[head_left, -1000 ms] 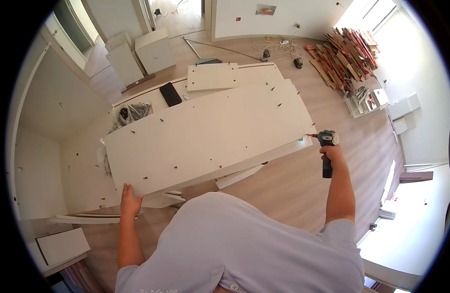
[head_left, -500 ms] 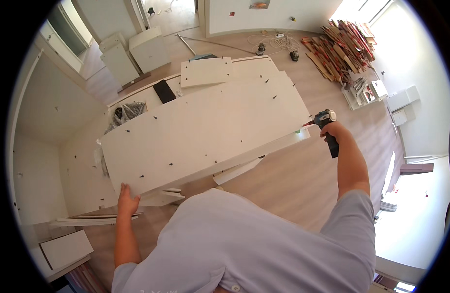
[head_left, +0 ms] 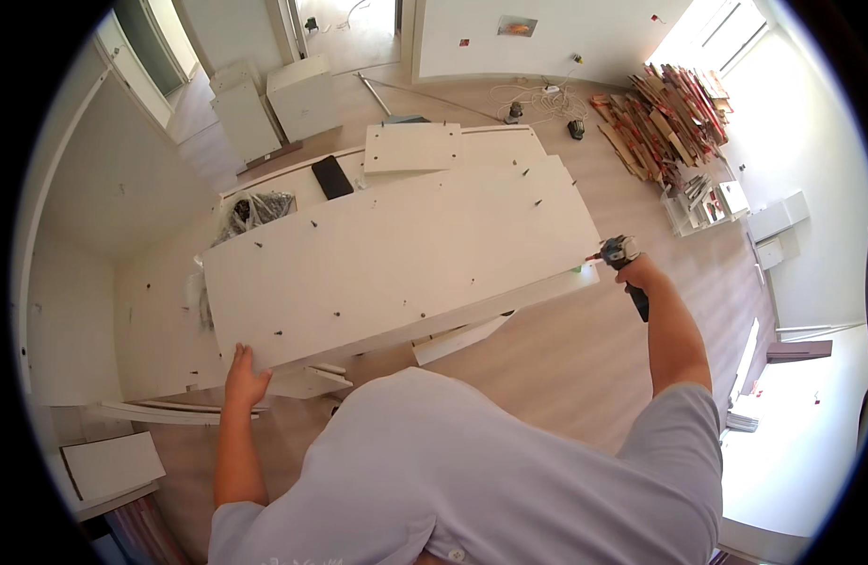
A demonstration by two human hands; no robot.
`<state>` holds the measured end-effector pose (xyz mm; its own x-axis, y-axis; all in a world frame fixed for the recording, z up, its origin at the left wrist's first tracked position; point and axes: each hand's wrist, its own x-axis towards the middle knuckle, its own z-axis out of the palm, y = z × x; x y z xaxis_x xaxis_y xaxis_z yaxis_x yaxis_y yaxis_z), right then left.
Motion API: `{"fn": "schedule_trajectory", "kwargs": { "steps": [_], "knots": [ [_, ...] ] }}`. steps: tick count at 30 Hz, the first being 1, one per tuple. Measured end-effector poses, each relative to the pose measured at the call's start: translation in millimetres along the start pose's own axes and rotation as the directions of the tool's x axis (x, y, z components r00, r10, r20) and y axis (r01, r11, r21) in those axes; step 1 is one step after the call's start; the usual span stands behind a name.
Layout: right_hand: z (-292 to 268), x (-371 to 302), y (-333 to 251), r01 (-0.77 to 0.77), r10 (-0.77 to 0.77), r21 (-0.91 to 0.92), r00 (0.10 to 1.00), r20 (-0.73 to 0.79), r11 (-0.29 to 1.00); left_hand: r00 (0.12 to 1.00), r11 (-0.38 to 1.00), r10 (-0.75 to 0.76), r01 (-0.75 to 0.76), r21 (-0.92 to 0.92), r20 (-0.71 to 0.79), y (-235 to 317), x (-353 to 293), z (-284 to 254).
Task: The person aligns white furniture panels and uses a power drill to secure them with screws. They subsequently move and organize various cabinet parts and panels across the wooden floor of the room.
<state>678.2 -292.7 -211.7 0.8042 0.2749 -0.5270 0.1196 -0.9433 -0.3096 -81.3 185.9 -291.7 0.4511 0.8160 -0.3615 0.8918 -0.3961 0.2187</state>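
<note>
A long white panel [head_left: 406, 245] lies in front of me, with several small dark metal fittings standing up from its face. At its near left corner is my left hand [head_left: 244, 379], fingers stretched along the edge and thumb apart, touching the panel. Off the right end, my right hand [head_left: 638, 273] is wrapped round the handle of a cordless drill [head_left: 621, 250]. Its reddish bit points left at the panel's right end, near the near corner. Whether the tip touches the panel, I cannot tell. A small green spot shows just below the bit.
Beyond the panel lie a smaller white board [head_left: 410, 149], a black flat object [head_left: 332, 177] and a clear plastic bag [head_left: 258, 212]. White cabinets [head_left: 300, 99] stand back left. Scrap wood strips [head_left: 665, 122] are heaped back right, near a coiled cable [head_left: 552, 94] on the floor.
The view has shifted, so the panel and room appear slightly lower. The drill still points at the panel's right end, tilted a little differently. My left hand stays at the same corner.
</note>
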Motion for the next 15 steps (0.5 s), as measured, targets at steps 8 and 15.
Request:
{"fn": "schedule_trajectory", "kwargs": {
  "steps": [8,15],
  "knots": [
    [-6,-9,-15,-0.138,0.122,0.286,0.990,0.072,0.948,1.000,0.999,-0.004,0.003,0.036,0.031,4,-2,-8],
    [-8,1,-18,-0.185,0.169,0.232,0.982,0.084,0.955,0.999,0.999,0.009,-0.011,0.043,0.043,2,-3,-9]
  ]
}}
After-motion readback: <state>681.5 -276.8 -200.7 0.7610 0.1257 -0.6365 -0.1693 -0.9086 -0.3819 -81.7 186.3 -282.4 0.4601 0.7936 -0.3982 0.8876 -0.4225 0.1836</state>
